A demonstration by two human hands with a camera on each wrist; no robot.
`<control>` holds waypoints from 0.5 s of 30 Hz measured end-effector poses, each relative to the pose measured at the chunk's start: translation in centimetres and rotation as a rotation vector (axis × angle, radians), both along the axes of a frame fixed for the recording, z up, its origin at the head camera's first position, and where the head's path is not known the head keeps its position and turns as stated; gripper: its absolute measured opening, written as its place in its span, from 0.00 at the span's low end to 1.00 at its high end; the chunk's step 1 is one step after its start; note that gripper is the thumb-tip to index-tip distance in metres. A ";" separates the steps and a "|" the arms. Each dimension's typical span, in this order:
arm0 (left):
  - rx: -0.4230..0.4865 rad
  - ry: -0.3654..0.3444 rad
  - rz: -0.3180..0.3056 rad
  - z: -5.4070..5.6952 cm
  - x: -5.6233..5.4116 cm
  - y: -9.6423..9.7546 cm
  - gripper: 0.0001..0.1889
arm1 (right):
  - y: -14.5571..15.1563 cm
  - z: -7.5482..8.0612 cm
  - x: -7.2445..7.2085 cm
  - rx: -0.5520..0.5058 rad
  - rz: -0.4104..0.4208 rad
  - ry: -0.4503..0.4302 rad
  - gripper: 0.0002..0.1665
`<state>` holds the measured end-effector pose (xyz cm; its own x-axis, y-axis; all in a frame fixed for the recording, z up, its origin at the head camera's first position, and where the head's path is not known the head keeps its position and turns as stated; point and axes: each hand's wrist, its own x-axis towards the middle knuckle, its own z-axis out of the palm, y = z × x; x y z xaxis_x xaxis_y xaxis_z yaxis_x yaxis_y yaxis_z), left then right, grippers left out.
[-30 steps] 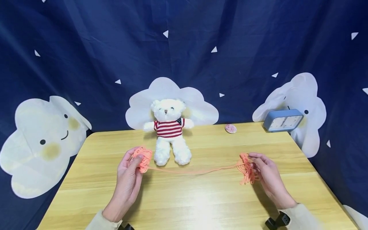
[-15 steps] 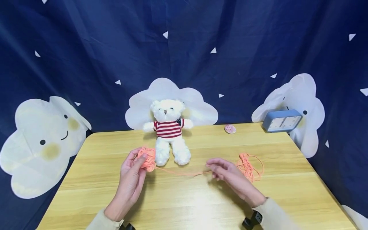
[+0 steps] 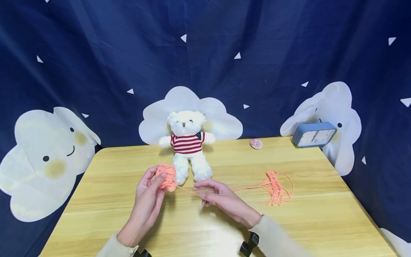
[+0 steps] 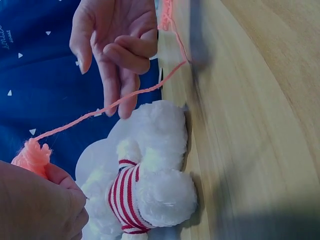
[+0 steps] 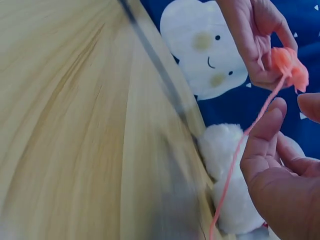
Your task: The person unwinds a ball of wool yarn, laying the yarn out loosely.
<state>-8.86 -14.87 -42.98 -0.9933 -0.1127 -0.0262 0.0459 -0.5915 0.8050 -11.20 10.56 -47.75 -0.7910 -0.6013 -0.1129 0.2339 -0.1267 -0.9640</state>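
My left hand (image 3: 146, 203) pinches a small bundle of coral-orange yarn (image 3: 168, 178) between thumb and fingers, just above the wooden table. From that bundle a single strand (image 3: 248, 187) runs rightward to a loose heap of the same yarn (image 3: 275, 190) lying on the table. Near the bundle, my right hand (image 3: 226, 202) hovers beside the strand. The left wrist view shows the strand (image 4: 145, 90) crossing in front of the right hand's fingertips (image 4: 127, 107); whether they touch I cannot tell. In the right wrist view the right thumb (image 5: 310, 106) stands apart from the loosely bent fingers.
A white teddy bear (image 3: 187, 144) in a red-striped shirt sits behind the hands, close to the bundle. Toward the back right are a pink round disc (image 3: 256, 144) and a blue clock (image 3: 314, 135). A navy cloud-print curtain (image 3: 212, 67) hangs behind the wooden table (image 3: 109, 182).
My right hand has let go of the yarn heap at the right and moved left along the strand toward the bundle. The left hand, still holding its bundle, has shifted slightly right.
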 end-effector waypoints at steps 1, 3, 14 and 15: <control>0.000 0.000 -0.003 0.0 0.0 0.0 0.13 | -0.3 0.1 0.0 -0.003 0.013 -0.002 0.28; 0.002 0.002 -0.008 0.0 0.0 0.0 0.13 | -0.8 0.1 0.0 -0.005 0.043 -0.002 0.27; 0.024 0.018 -0.036 0.1 0.0 -0.5 0.21 | 0.5 0.9 0.8 0.089 -0.030 0.110 0.16; 0.023 0.018 -0.037 0.1 0.0 -0.6 0.22 | 0.8 1.0 0.9 0.096 -0.046 0.122 0.15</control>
